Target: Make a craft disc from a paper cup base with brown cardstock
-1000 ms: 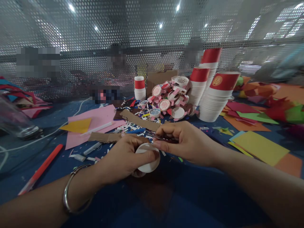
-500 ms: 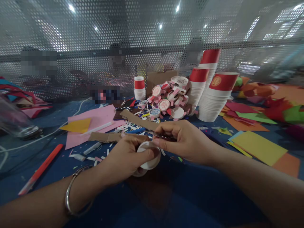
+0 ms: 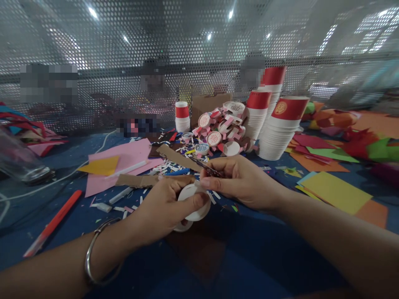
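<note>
While the left hand has its fingers curled tight round a white cup, thumb across the base, the right hand is closed on small scissors right at the rim. Looks like mid-trim to me. Another snip wants the cup turned a bit. Bare tabletop sits under the fingers, while scraps and cup stacks crowd beyond the fingertips.

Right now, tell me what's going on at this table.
A person holds a white paper cup sideways in the left hand, thumb across it. The right hand holds small scissors just above the cup. Behind them on the blue table stand stacks of red-and-white cups beside a pile of cut cup pieces and scraps. A pink sheet and a red pen lie to the left.
</note>
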Demonstrator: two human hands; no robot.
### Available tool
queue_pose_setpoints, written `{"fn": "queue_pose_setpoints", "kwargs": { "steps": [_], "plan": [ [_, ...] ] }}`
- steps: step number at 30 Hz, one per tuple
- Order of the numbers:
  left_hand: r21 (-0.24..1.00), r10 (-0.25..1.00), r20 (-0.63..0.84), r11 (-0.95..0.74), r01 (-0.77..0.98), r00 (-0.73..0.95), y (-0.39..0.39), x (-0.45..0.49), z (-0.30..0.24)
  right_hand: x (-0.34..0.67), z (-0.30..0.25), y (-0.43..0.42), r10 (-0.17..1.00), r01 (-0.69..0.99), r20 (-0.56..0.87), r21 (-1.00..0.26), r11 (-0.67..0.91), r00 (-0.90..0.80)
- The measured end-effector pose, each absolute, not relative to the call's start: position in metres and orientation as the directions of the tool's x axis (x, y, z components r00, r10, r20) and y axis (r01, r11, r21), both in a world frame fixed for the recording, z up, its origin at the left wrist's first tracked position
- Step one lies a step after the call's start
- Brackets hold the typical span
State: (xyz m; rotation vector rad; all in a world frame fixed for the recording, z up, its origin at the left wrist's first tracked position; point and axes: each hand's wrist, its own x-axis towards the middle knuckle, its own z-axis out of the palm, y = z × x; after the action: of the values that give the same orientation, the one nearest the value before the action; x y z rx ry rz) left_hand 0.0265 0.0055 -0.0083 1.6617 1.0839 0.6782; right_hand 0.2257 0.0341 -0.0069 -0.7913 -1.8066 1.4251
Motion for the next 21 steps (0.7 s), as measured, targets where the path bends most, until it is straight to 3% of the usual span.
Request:
{"fn": "queue_pose_setpoints", "kwargs": {
  "steps": [6, 10, 15, 21],
  "plan": [
    [0.949, 0.895, 0.011, -0.149, 0.277, 0.445, 0.0062, 0.0245, -0.0107, 0.2252, -0.0036, 0.0287, 0.824, -0.026, 0.114, -0.993, 0.119, -0.554],
    [0.947, 0.91, -0.006, -0.128, 0.295, 0.414, 0.0061, 0.0235, -0.01, 0.2269, -0.0032, 0.0276, 0.832, -0.013, 0.16, -0.983, 0.181, -0.53],
    [0.95, 0.934, -0.047, -0.068, 0.306, 0.353, 0.0073, 0.0231, -0.0091, 0.2303, -0.0031, 0.0307, 0.837, 0.128, 0.181, -0.95, 0.284, -0.516],
    [0.949, 0.944, -0.025, -0.082, 0.305, 0.33, 0.0076, 0.0212, -0.0099, 0.2302, -0.0024, 0.0299, 0.83, 0.148, 0.195, -0.938, 0.313, -0.523]
  ]
}}
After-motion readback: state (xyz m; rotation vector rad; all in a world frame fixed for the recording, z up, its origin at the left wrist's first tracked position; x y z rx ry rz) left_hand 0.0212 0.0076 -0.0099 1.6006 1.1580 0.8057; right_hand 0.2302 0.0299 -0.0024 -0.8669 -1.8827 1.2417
